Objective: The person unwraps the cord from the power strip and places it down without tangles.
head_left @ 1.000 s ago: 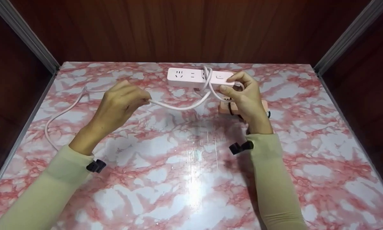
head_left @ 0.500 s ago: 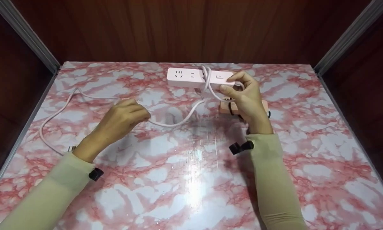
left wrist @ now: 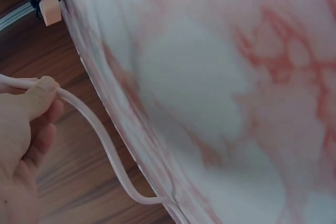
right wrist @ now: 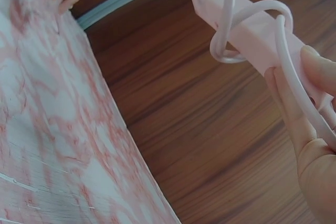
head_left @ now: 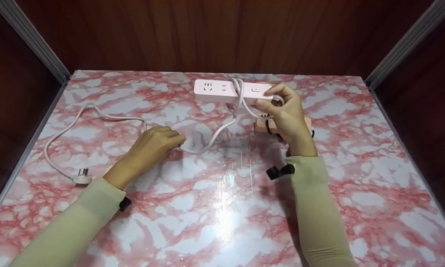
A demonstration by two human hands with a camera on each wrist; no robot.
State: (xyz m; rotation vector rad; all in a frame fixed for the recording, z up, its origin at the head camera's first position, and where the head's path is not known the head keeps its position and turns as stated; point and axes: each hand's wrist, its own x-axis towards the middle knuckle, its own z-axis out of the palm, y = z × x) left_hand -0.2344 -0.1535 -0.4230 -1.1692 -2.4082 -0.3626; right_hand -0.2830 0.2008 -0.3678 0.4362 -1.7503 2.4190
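My right hand (head_left: 287, 111) grips the right end of a pale pink power strip (head_left: 213, 88), held up above the table with its sockets showing. The strip's own cord (head_left: 222, 128) loops round its body and hangs down to the left. Low over the table, my left hand (head_left: 153, 146) pinches that cord between thumb and fingers, as the left wrist view shows. Past the left hand the cord runs across the table to a white plug (head_left: 82, 179), prongs up, beside the left forearm. In the right wrist view the loop (right wrist: 231, 24) sits round the strip's middle.
Behind my right hand lies a second, orange power strip (head_left: 261, 125) with a black cord wound round it, partly hidden. The red-and-white marbled table (head_left: 207, 222) meets brown wooden panels (head_left: 222, 37) at the back and both sides.
My left hand has moved down and slightly right with the cord, and the hanging cord sags lower. The plug has come into view. My right hand and the strip stay put.
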